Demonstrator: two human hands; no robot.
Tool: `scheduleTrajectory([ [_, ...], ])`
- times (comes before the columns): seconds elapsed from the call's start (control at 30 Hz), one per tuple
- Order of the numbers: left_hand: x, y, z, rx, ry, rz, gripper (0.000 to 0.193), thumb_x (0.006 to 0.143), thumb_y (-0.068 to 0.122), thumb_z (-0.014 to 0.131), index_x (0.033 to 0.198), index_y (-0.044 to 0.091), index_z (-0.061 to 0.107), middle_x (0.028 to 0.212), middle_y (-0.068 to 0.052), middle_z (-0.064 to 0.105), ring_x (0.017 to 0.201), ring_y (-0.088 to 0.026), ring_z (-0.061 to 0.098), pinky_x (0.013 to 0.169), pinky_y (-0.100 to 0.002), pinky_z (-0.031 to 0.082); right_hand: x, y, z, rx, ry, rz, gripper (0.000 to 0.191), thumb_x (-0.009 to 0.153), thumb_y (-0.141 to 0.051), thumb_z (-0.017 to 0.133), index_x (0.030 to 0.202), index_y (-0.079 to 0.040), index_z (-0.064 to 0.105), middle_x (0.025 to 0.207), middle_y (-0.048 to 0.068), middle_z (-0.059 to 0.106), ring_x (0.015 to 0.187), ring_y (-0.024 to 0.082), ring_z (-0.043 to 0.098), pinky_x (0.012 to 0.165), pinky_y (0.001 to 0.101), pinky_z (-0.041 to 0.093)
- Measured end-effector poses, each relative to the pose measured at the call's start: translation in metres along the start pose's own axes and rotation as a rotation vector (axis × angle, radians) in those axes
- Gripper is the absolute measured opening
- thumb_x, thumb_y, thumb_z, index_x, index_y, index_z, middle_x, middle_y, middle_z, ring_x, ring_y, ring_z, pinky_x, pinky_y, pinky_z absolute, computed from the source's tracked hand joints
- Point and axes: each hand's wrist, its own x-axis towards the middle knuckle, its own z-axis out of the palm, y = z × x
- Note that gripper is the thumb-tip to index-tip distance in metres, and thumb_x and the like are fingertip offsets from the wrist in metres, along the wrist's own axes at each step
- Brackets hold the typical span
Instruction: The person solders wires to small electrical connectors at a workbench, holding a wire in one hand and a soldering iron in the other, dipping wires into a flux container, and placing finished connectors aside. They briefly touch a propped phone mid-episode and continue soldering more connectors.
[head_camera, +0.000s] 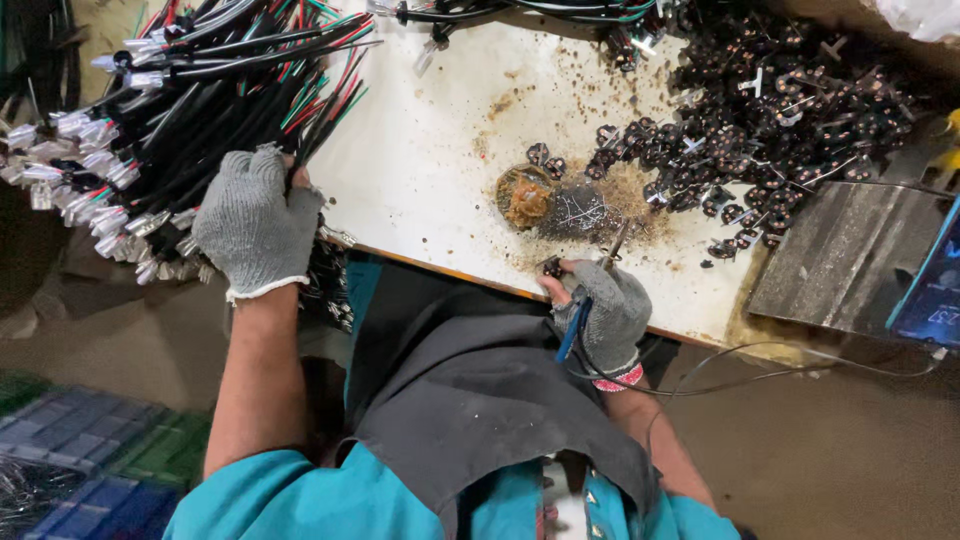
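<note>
Nearest: dark apron (470, 400). Right hand (610, 310), gloved, grips soldering iron (585, 305) and small black part (551, 266) at the near table edge (430, 160). Left hand (255, 225) closed around wire bundle (190, 100), far left. Risk: hot tip could singe glove or slip.

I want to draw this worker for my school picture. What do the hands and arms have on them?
Both hands wear grey knitted gloves with the fingertips cut off. The left hand glove has a whitish cuff at the wrist; the right hand glove has a red and white patterned cuff. The forearms are bare. Short teal sleeves cover the upper arms, and a dark grey apron hangs in front.
</note>
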Motion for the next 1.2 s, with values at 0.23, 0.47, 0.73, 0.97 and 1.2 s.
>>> scheduleTrajectory([
  [0.23,-0.02,0.042,-0.035,-0.679,-0.377,0.113,0.013,0.078,0.012,0.073,0.09,0.011,0.069,0.084,-0.01,0.065,0.076,-0.03,0.067,0.07,-0.04,0.055,-0.007,-0.011,-0.025,0.471,-0.044,0.134,0.034,0.09,-0.029,0.083,0.109,-0.004,0.071,0.101,0.008,0.075,0.09,0.019,0.072,0.086,0.031,0.054],
  [0.47,-0.035,0.106,-0.007,-0.878,-0.84,0.498,0.02,0.076,0.023,0.075,0.091,0.011,0.067,0.084,-0.013,0.063,0.082,-0.036,0.065,0.07,-0.043,0.051,-0.05,0.004,-0.019,0.703,-0.065,0.421,0.011,0.101,-0.016,0.071,0.106,-0.007,0.071,0.102,0.006,0.074,0.096,0.016,0.071,0.09,0.0306,0.057],
  [0.73,-0.047,0.14,0.007,-1.264,-1.055,0.218,0.028,0.093,0.029,0.068,0.11,0.008,0.061,0.093,-0.013,0.066,0.085,-0.03,0.068,0.077,-0.039,0.052,-0.061,0.004,-0.001,0.675,-0.232,0.318,0.013,0.098,-0.01,0.068,0.11,-0.005,0.069,0.101,0.005,0.069,0.095,0.015,0.066,0.086,0.0302,0.055],
  [0.97,-0.064,0.148,0.028,-1.199,-0.753,0.287,0.014,0.096,0.017,0.069,0.103,0.007,0.064,0.092,-0.012,0.066,0.085,-0.032,0.068,0.075,-0.039,0.053,-0.055,0.002,-0.017,0.646,-0.005,0.428,0.013,0.097,-0.011,0.076,0.103,-0.005,0.067,0.096,0.004,0.069,0.089,0.012,0.067,0.081,0.0286,0.056],
  [1.2,-0.068,0.149,0.03,-1.057,-0.529,0.396,0.012,0.094,0.005,0.068,0.105,0.008,0.065,0.097,-0.013,0.065,0.089,-0.034,0.066,0.074,-0.042,0.052,-0.038,-0.012,-0.027,0.487,0.02,0.318,0.013,0.09,-0.013,0.083,0.087,-0.005,0.073,0.083,0.004,0.071,0.078,0.015,0.07,0.074,0.0286,0.055],
])
